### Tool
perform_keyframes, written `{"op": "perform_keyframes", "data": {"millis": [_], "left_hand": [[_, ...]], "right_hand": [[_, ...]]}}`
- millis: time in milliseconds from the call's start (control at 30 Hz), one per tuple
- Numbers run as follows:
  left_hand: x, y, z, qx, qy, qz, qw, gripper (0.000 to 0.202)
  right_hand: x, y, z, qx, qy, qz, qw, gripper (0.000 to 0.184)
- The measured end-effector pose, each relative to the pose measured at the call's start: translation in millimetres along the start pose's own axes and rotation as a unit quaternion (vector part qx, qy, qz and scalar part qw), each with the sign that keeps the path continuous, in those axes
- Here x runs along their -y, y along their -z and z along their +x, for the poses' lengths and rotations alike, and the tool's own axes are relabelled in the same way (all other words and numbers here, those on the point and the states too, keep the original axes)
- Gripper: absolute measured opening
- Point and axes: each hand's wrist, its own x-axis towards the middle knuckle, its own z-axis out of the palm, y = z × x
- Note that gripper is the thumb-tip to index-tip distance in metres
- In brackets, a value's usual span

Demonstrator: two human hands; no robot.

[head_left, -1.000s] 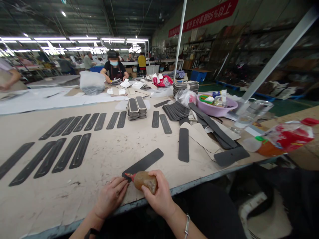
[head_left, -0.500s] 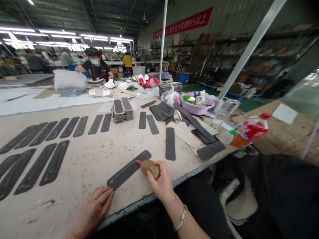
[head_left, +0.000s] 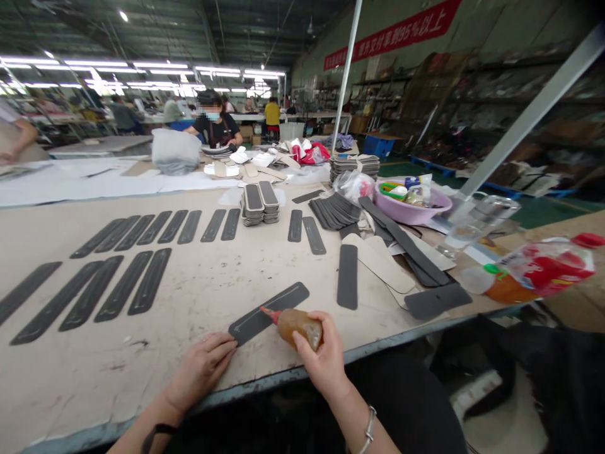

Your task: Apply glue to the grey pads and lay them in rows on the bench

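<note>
My right hand (head_left: 326,356) is wrapped round a squeeze bottle (head_left: 297,326) of amber-brown liquid, probably glue, with a red nozzle. The nozzle tip is over the middle of a dark grey rounded strip (head_left: 278,302) lying aslant near the table's front edge. A thin shiny line runs along the strip's far side. At its near left end, my left hand (head_left: 205,366) presses with fingers together, holding it against the table. To the left lie two rows of similar strips (head_left: 151,280) bearing shiny lines. A plain dark strip (head_left: 347,277) lies to the right of the bottle.
Stacked pale-edged pieces (head_left: 261,203) stand mid-table. Fanned dark strips (head_left: 334,211), a lilac basin (head_left: 416,213), a clear jar (head_left: 482,221) and a tipped red-labelled bottle (head_left: 543,268) are at the right. A masked person (head_left: 217,123) sits across the table.
The view has turned left, so the scene sits further right. The shiny line now reaches nearer the strip's far end, and the nozzle is back over its middle. Both hands keep their holds.
</note>
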Motion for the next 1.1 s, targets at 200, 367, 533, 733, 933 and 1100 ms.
{"op": "perform_keyframes", "data": {"millis": [200,367,533,733,933,1100], "left_hand": [[-6,-1.2,4,-0.015,-0.008,0.003,1.000,0.028],[-5,-1.4,3,-0.008,-0.015,0.006,1.000,0.026],[-1,-2.3,0,0.004,-0.017,0.020,1.000,0.023],[2,-2.0,2,-0.014,-0.034,0.025,0.999,0.022],[3,0.6,7,-0.029,-0.051,0.032,0.998,0.022],[3,1.8,14,-0.061,-0.064,0.025,0.996,0.022]], "right_hand": [[24,-22,-26,0.098,0.039,0.046,0.993,0.032],[29,-24,-27,0.104,0.037,0.041,0.993,0.031],[33,-11,-29,0.130,0.029,0.019,0.991,0.032],[18,11,-14,0.064,0.011,-0.047,0.997,0.028],[-6,28,15,-0.029,0.026,-0.120,0.992,0.027],[3,14,8,-0.014,0.010,-0.030,0.999,0.031]]}}
